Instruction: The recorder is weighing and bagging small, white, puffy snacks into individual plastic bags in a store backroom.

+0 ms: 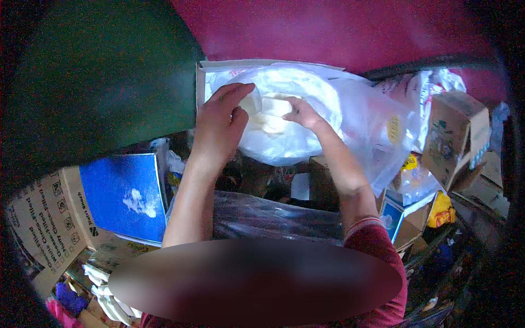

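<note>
My right hand point(303, 113) pinches a small white rectangular block point(276, 106) between thumb and fingers. To its left, my left hand point(221, 112) curls with thumb and index finger around a pale, translucent piece point(252, 101) that looks like thin plastic. The two held things are close together or touching; glare hides which. Both hands are over a wide round opening lined with a white plastic bag point(322, 87). Inside it, below the block, lie more whitish pieces point(273, 124) whose edges are washed out by the light.
A clear plastic sheet point(366, 120) spreads right of the bag. Cardboard boxes point(456, 128) stand at the right, near a yellow packet point(442, 210). At the left are a blue board point(126, 191) and a printed carton point(46, 224). A maroon surface point(328, 33) rises behind.
</note>
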The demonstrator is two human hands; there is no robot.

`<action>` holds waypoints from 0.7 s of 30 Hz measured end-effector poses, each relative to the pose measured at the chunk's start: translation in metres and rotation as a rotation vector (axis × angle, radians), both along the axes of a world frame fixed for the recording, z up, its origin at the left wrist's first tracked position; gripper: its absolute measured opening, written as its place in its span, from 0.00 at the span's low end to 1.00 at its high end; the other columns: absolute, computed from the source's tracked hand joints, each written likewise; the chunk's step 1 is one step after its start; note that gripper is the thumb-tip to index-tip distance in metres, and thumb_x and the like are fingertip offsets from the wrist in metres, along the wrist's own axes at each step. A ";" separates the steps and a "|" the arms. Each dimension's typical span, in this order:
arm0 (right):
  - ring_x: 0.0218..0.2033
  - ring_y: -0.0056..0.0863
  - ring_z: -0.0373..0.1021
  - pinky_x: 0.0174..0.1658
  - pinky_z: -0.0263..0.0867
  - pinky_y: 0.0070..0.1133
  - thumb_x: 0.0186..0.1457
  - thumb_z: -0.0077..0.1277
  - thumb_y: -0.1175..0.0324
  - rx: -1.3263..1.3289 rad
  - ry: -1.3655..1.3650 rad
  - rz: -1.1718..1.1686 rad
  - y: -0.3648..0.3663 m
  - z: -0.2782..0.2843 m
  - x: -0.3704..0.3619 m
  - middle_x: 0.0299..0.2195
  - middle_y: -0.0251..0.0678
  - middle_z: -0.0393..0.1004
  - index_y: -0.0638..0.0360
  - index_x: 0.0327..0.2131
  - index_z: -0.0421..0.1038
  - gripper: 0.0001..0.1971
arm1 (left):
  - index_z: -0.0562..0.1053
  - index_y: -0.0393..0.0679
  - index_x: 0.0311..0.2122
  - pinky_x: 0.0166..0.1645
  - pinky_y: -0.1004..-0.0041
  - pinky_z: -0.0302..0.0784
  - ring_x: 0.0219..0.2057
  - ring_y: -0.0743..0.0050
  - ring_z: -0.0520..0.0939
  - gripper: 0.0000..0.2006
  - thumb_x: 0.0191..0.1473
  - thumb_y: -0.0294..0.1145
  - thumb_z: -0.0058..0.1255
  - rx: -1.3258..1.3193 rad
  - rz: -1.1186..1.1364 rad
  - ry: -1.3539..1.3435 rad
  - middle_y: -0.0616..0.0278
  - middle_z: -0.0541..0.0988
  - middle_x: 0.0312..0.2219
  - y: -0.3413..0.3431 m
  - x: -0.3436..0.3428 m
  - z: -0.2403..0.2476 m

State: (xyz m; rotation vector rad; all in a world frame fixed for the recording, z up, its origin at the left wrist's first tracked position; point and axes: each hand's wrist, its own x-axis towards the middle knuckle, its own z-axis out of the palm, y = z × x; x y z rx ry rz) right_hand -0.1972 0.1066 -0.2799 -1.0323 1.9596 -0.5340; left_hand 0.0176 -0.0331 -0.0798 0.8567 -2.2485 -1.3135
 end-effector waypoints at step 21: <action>0.36 0.34 0.67 0.39 0.62 0.26 0.40 0.55 0.59 -0.223 0.329 0.039 0.030 0.233 0.016 0.35 0.42 0.71 0.60 0.44 0.64 0.26 | 0.69 0.39 0.44 0.42 0.76 0.69 0.36 0.69 0.75 0.22 0.38 0.19 0.44 0.120 -0.006 0.120 0.54 0.71 0.41 0.038 -0.047 -0.057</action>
